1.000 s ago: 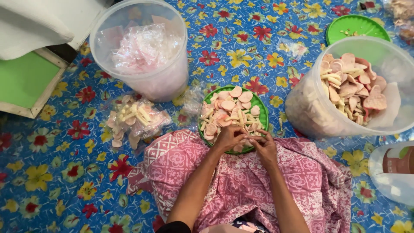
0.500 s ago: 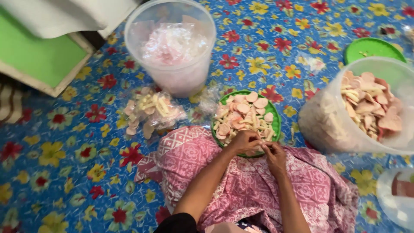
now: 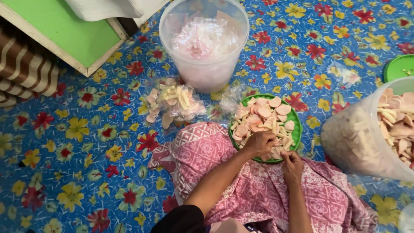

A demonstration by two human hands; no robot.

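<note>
I watched both hands meet at the near rim of the green plate (image 3: 295, 117), which sat on the floor just past the pink patterned cloth (image 3: 258, 190) over the lap (close enough to work without reaching). The left hand (image 3: 260, 144) curled over the heap of pale pink crackers (image 3: 263, 118), gripping a few. The right hand (image 3: 292, 166) pinched something small at the plate's edge; what it was, I could not tell. Left of the plate lay a clear plastic bag of crackers (image 3: 172, 103), beyond it a clear tub of empty bags (image 3: 205, 41), and right of it a tilted clear tub of loose crackers (image 3: 366, 133).
</note>
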